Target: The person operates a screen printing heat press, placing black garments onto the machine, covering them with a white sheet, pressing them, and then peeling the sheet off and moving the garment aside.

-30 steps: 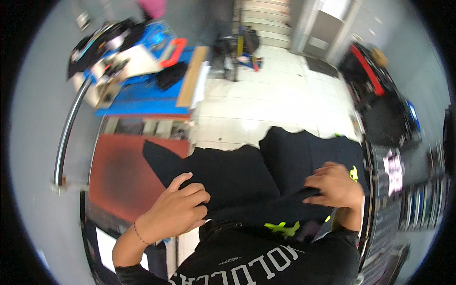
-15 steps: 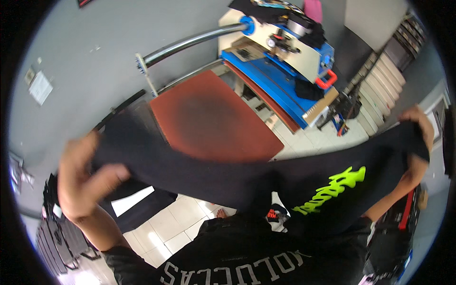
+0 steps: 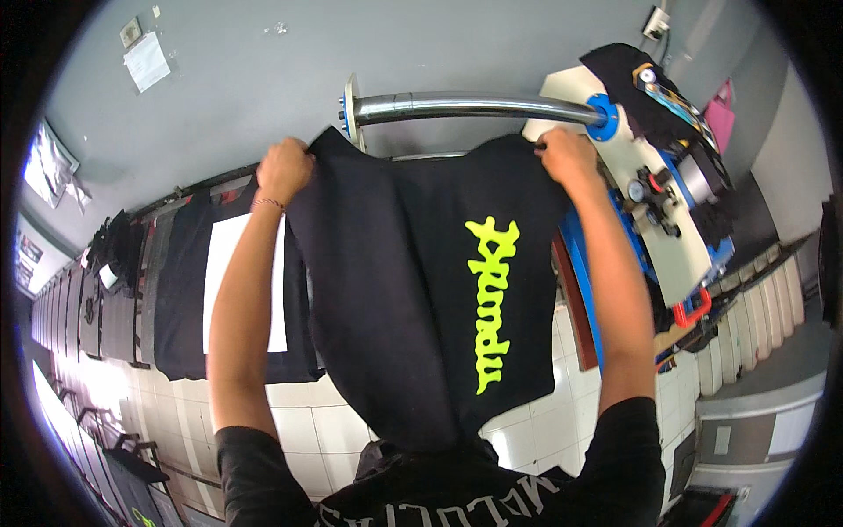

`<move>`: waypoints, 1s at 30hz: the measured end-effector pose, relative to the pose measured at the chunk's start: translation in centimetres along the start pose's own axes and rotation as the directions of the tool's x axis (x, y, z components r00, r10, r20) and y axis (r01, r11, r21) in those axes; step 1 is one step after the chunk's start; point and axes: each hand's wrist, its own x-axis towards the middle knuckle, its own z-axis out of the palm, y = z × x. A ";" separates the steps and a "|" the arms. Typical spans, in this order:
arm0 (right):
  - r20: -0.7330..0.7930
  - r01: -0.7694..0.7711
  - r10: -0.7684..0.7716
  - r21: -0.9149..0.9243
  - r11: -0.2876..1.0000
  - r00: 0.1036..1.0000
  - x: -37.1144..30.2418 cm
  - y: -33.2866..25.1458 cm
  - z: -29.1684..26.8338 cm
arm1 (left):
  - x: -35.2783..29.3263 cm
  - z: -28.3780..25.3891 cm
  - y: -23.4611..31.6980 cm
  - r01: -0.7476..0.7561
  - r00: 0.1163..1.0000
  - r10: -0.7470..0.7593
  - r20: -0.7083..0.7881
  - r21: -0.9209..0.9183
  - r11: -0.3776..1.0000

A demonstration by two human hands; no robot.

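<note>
A black fabric piece (image 3: 378, 263), perhaps a garment panel, hangs spread between my hands, with neon yellow-green lettering (image 3: 493, 307) down its right half. My left hand (image 3: 285, 171) is closed on its upper left corner, and my right hand (image 3: 566, 158) grips the upper right corner. Both arms reach forward. The cloth drapes down toward my body and hides most of the reddish-brown press plate (image 3: 572, 303), whose edge shows at the right. Behind the cloth's top edge runs a chrome bar (image 3: 474, 105).
To the right stands a blue and cream heat press (image 3: 667, 246) with a red handle (image 3: 694, 307) and dark cloth on top. At the left, a white sheet (image 3: 241, 281) rests on black fabric (image 3: 180, 290). A grey wall (image 3: 492, 44) rises behind.
The cloth was stretched wide and low near my body. Now it is held farther forward over the plate, with my hands closer together and the print running lengthwise. The view has turned.
</note>
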 end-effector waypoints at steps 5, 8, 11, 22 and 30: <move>0.319 -0.418 0.272 0.643 0.642 0.908 5.6 -0.2 14.5 | 2.8 14.0 -0.9 0.461 0.885 -0.312 0.345 -0.738 0.493; 0.149 -0.244 0.233 0.856 0.456 0.961 7.5 -1.1 20.8 | 4.0 20.6 -1.7 0.225 0.973 -0.201 0.109 -0.625 0.748; 0.008 -0.028 0.048 0.897 0.441 0.999 3.6 -0.3 24.8 | -0.8 22.9 3.9 0.129 0.992 -0.069 0.108 -0.827 0.548; 0.612 -0.612 0.151 0.674 0.415 0.776 -35.1 6.4 19.3 | -39.1 14.2 -1.6 0.751 0.632 -0.178 0.755 -0.652 -0.099; 0.781 -0.787 0.187 0.614 -0.060 0.596 -41.9 8.3 19.7 | -40.4 13.7 -1.9 0.401 0.907 -0.366 0.208 -0.690 0.602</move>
